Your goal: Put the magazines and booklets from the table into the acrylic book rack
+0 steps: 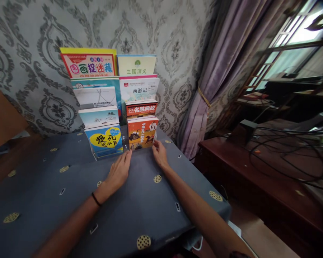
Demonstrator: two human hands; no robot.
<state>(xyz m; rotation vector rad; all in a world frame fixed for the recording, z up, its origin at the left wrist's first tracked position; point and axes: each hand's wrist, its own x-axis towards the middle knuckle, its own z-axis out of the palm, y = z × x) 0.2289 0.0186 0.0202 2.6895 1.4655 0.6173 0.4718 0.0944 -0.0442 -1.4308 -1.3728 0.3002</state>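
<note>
An orange book [142, 133] stands at the front of the right column of books, leaning back. At its lower left corner my left hand [120, 168] lies low, fingers stretched forward and fingertips against the corner. My right hand [159, 153] has its fingers bent around the book's lower right edge. Behind it rise a red-banded book [141, 109], a white book [139, 89] and a pale green book [136, 66]. The left column holds a blue book with a yellow heart [104, 141] in front, with several more stepped up behind. A clear stand [125, 143] shows partly between the columns.
The table [78, 200] has a grey-blue cloth with a yellow pattern. Patterned wallpaper rises behind the books. A tied purple curtain [207, 86] hangs to the right. Black cables [285, 154] lie on a dark red desk [258, 186]. A brown cardboard box [4, 118] is at far left.
</note>
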